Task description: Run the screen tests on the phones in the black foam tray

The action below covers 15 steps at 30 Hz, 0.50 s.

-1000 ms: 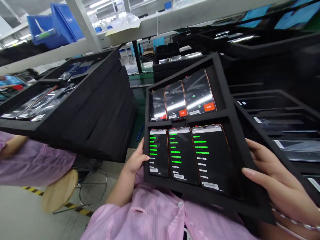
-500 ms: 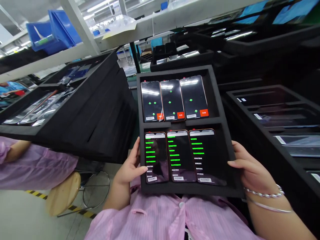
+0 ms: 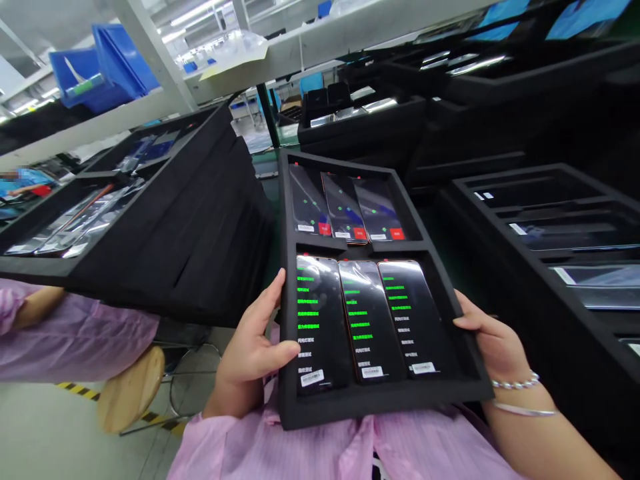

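Between my two hands is a black foam tray [image 3: 385, 405], held tilted in front of my body. My left hand [image 3: 255, 347] grips its left side wall, thumb over the rim. My right hand [image 3: 495, 337] clasps the right wall, the other fingers hidden beneath. Several smartphones lie in the tray's two compartments. A lower-row phone [image 3: 320, 333] shows green and white lines of text, as do its neighbours. In the upper row, a phone [image 3: 345, 207] has small green arrows and a red box on its dark screen, like the ones beside it.
A tall stack of black foam trays [image 3: 200, 200] stands at left, its top tray holding wrapped items. More trays [image 3: 550, 250] with phones lie at right. Blue bins [image 3: 100, 67] sit on the shelf. A wooden stool [image 3: 133, 390] and another person's pink sleeve [image 3: 100, 340] are at left.
The tray has tipped and turned in my hands, its lower edge coming lower and nearer to me. Reflections on the screens have shifted. Both hands keep their hold.
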Tool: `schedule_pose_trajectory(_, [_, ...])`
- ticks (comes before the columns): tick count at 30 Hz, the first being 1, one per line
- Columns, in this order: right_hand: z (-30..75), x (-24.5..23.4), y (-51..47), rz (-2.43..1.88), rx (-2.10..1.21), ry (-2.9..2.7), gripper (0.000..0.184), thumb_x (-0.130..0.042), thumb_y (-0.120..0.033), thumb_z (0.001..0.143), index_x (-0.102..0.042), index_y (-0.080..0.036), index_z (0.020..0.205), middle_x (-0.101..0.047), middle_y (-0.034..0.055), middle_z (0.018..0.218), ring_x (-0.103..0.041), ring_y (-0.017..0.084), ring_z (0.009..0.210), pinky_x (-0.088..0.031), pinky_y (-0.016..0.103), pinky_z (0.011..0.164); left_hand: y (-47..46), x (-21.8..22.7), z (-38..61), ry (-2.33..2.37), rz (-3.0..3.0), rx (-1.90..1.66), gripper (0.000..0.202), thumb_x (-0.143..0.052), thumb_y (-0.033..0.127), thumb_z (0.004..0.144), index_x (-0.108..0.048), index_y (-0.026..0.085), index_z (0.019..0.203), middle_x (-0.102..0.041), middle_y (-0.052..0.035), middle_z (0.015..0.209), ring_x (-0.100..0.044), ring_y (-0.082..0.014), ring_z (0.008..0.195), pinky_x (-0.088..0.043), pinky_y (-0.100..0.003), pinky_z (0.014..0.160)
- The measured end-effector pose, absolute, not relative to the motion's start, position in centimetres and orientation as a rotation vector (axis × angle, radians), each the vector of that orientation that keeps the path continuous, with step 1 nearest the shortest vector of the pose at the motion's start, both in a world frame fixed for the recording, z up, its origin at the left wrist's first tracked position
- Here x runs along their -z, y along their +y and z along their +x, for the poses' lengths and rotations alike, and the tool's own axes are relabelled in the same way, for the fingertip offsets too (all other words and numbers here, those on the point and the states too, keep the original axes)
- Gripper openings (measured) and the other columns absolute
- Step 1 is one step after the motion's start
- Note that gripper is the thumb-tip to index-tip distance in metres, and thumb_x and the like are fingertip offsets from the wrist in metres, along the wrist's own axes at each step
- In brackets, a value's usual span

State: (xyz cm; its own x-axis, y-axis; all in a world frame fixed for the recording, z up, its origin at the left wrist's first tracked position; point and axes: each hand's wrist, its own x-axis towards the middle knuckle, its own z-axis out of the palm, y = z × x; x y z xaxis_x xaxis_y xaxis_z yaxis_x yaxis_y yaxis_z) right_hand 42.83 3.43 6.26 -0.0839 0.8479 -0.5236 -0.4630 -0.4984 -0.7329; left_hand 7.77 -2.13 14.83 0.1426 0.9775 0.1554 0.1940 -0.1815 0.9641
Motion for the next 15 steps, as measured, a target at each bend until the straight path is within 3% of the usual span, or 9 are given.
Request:
schedule_pose_trajectory(5, [42.6,-6.7,3.4,-1.198,-1.754,-0.416,0.050,-0.073,-0.032,0.055,-0.074,-0.035,0.105,-0.076,0.0021,0.099,-0.074,0.034,0.096,-0.064,0.043,0.079,-1.8,-16.2,8.8,1.218,1.494,-1.172,0.083,-0.076,0.059,0.085,-0.043,0.038,0.158,-0.048,-0.0011,0.159,-0.043,-0.0371,0.148,-0.031,-0.048,0.128])
schedule_pose_trajectory(11, [43.0,-8.1,3.1,-1.275,-1.685,-0.333,0.042,-0.082,-0.037,0.052,-0.076,-0.035,0.093,-0.076,0.0016,0.107,-0.073,0.038,0.102,-0.065,0.049,0.083,-0.8,-15.7,9.3,1.174,1.355,-1.219,0.082,-0.069,0.061,0.089,-0.041,0.033,0.160,-0.048,-0.0037,0.159,-0.048,-0.0362,0.145,-0.039,-0.049,0.123])
schedule_pose_trajectory(15, [43.5,-9.5,2.6,-1.270,-1.640,-0.427,0.035,-0.087,-0.045,0.059,-0.075,-0.034,0.090,-0.075,0.0021,0.112,-0.072,0.036,0.107,-0.065,0.044,0.088,0.0,-15.0,9.2,1.169,1.202,-1.323,0.074,-0.068,0.060,0.089,-0.051,0.031,0.154,-0.054,-0.0045,0.155,-0.052,-0.0333,0.142,-0.044,-0.044,0.119])
